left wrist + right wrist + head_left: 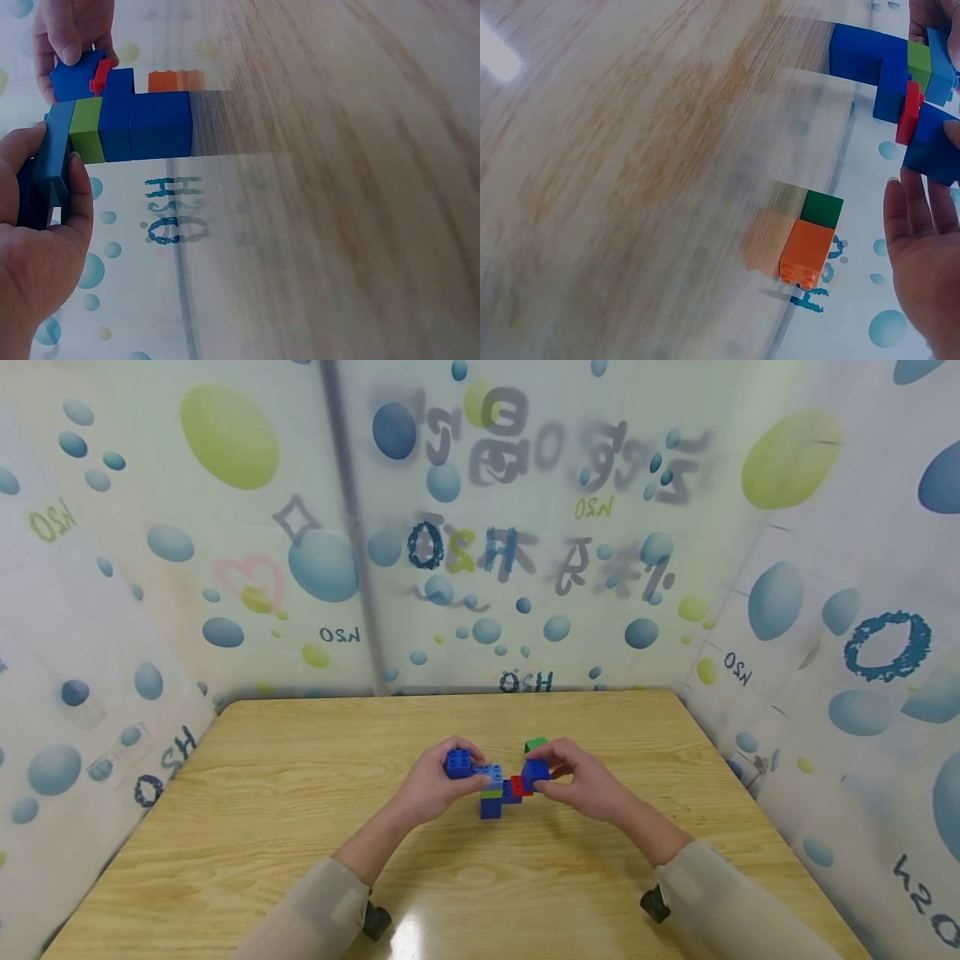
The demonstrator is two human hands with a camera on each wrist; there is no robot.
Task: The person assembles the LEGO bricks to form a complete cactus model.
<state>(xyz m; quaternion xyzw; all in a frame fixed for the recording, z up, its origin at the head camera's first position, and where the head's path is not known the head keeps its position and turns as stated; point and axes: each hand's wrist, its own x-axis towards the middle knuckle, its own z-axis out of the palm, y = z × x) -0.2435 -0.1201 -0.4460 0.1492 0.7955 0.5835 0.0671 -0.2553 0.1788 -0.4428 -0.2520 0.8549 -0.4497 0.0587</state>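
A stepped structure of toy building bricks stands on the table between both hands. My left hand grips its upper left part, with the thumb on a light blue brick and a dark blue brick beside the fingers. Below the light blue come a lime brick and a blue base brick. A flat red brick sits on the right-hand step. My right hand pinches a blue brick at the red brick; whether the two are locked together I cannot tell.
Behind the right hand lies a green brick, partly hidden; in the right wrist view an orange brick adjoins it. The wooden table meets patterned curtains at the back and sides.
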